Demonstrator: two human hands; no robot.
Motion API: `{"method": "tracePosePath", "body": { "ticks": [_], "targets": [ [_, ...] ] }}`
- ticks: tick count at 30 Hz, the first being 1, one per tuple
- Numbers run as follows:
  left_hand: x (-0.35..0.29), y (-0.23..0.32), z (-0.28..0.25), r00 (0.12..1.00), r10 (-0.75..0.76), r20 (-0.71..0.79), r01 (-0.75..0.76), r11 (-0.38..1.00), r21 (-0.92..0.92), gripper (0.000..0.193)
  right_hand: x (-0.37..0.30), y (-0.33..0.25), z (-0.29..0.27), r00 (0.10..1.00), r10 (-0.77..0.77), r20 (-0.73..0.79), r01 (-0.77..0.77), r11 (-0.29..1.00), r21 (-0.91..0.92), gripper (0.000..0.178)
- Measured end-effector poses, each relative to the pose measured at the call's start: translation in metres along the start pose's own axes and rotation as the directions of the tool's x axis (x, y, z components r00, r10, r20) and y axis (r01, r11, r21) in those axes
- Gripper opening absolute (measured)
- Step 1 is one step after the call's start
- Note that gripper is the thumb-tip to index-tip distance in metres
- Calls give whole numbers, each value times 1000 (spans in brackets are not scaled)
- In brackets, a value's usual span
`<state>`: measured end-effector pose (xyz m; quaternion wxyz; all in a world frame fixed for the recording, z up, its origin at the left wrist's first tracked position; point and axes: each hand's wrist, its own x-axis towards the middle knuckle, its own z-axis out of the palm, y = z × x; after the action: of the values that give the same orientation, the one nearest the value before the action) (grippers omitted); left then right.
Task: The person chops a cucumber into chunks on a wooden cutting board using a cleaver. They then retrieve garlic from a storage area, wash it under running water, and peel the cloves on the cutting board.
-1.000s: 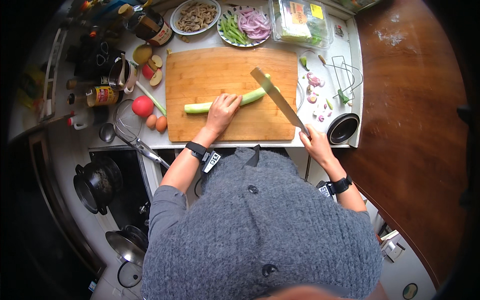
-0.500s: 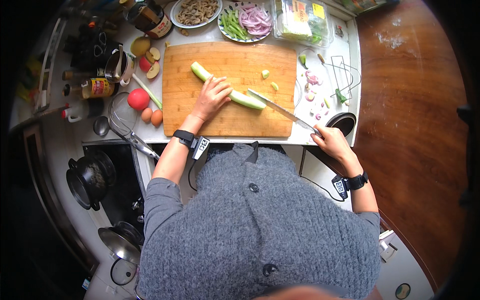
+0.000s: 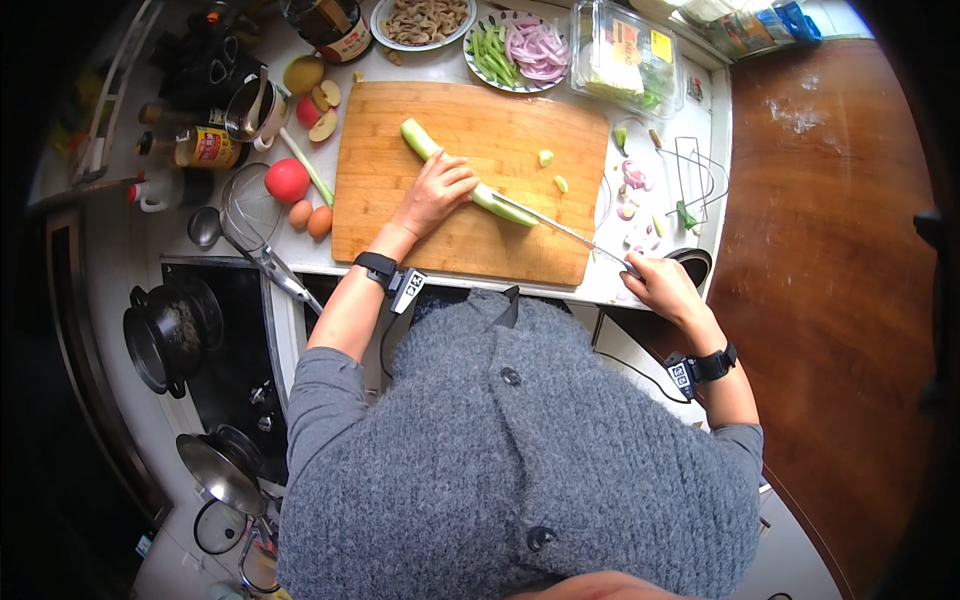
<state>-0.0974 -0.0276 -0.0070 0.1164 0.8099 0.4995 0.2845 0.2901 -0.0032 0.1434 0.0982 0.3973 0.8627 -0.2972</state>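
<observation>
Two cut pieces (image 3: 546, 158) now lie on the board (image 3: 480, 125) near the long green vegetable (image 3: 485, 198), its slant reversed within a second; left hand (image 3: 435, 193) curls over it, right hand (image 3: 663, 284) clenches the knife (image 3: 572, 234) by its handle.

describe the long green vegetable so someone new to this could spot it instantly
Find the large wooden cutting board in front of the person. Lying diagonally on it, under the left hand, is the long green vegetable, with the knife in the right hand at its near end. Its length sets it apart from the two small pale-green pieces nearby.
</observation>
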Motion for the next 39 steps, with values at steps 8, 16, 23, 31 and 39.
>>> {"method": "tracePosePath", "body": {
  "ticks": [8, 16, 23, 31, 39],
  "targets": [
    [-2, -1, 4, 1000, -4, -3, 4, 1000, -1, 35, 3, -18, -13, 989, 109, 98, -103, 993, -64, 21],
    [1, 1, -2, 1000, 22, 11, -22, 999, 48, 33, -25, -18, -32, 954, 259, 152, -224, 951, -215, 19],
    [-6, 25, 4, 997, -56, -44, 62, 986, 152, 32, -65, -27, -42, 896, 444, 11, -444, 896, 10, 19],
    [-2, 58, 15, 998, 14, -66, -6, 994, 111, 33, -33, -14, 16, 943, 322, -82, -315, 945, 89, 20],
    [14, 70, 31, 997, 53, -51, -53, 999, 9, 34, -23, -1, -13, 982, 191, 1, -187, 961, -205, 19]
  ]
}}
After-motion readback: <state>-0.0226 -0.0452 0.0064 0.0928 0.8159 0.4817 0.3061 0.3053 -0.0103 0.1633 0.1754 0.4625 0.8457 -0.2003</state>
